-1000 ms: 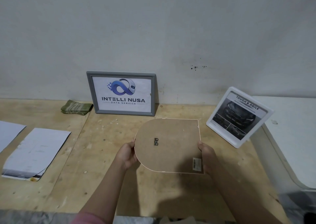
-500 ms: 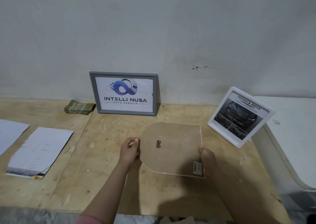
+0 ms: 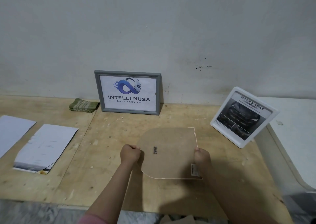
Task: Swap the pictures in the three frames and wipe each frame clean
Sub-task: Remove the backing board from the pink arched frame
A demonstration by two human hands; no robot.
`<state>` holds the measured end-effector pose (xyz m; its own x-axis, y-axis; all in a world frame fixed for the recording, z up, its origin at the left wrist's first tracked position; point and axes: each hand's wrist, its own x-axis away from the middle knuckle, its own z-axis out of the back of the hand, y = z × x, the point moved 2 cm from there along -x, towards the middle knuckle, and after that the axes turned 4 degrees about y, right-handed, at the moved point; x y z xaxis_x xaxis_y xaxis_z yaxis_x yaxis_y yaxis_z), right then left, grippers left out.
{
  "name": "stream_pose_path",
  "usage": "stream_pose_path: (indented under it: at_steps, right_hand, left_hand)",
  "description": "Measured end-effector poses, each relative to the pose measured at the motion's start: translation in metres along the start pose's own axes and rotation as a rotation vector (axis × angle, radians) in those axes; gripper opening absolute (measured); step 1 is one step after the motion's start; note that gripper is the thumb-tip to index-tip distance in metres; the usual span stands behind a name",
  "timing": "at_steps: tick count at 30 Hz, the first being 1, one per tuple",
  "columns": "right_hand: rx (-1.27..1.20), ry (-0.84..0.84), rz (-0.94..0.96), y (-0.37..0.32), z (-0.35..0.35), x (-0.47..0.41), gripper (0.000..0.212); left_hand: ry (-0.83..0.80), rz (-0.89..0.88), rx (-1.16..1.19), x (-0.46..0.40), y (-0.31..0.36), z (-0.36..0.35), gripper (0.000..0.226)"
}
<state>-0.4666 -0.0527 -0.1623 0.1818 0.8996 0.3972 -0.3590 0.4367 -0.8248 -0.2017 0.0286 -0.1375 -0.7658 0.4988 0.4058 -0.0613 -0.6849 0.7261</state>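
I hold an arched frame [image 3: 172, 148] back side up, low over the wooden table [image 3: 106, 157]. Its brown backing board shows a small metal hanger and a barcode sticker. My left hand [image 3: 130, 153] grips its rounded left edge and my right hand [image 3: 201, 157] grips its straight right edge. A grey frame [image 3: 128, 111] with a logo print leans on the wall behind. A white frame [image 3: 242, 117] with a car picture stands tilted at the right. A folded green cloth [image 3: 83, 105] lies left of the grey frame.
Loose printed sheets [image 3: 46, 147] lie face down at the left, with another sheet [image 3: 12, 131] beyond them. A white surface [image 3: 295, 138] adjoins the table on the right, just behind the white frame. The table's front edge runs below my arms.
The arched frame has tipped flatter and come down toward the table. My left hand closed tighter on the rounded edge; my right hand stayed on the right edge.
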Motion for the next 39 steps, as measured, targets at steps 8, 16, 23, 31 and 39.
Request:
stream_pose_path:
  at_steps: [8,16,23,31,39]
  right_hand:
    - [0.230,0.176,0.212,0.001,-0.010,0.015,0.023]
    - [0.375,0.155,0.279,0.007,-0.009,0.019,0.024]
    - [0.374,0.141,0.294,0.000,-0.003,0.019,0.023]
    - [0.195,0.070,0.216,-0.010,0.002,0.013,0.020]
    - [0.085,0.050,0.037,-0.025,-0.006,0.015,0.021]
  left_hand:
    - [-0.026,0.070,-0.029,-0.002,-0.020,0.000,0.018]
    - [-0.009,0.055,-0.018,-0.003,-0.017,0.007,0.022]
    - [-0.040,0.106,0.106,-0.013,-0.017,0.007,0.025]
    - [-0.067,0.127,0.146,-0.028,-0.019,0.006,0.030]
    - [-0.080,0.110,0.121,-0.034,-0.016,0.016,0.037]
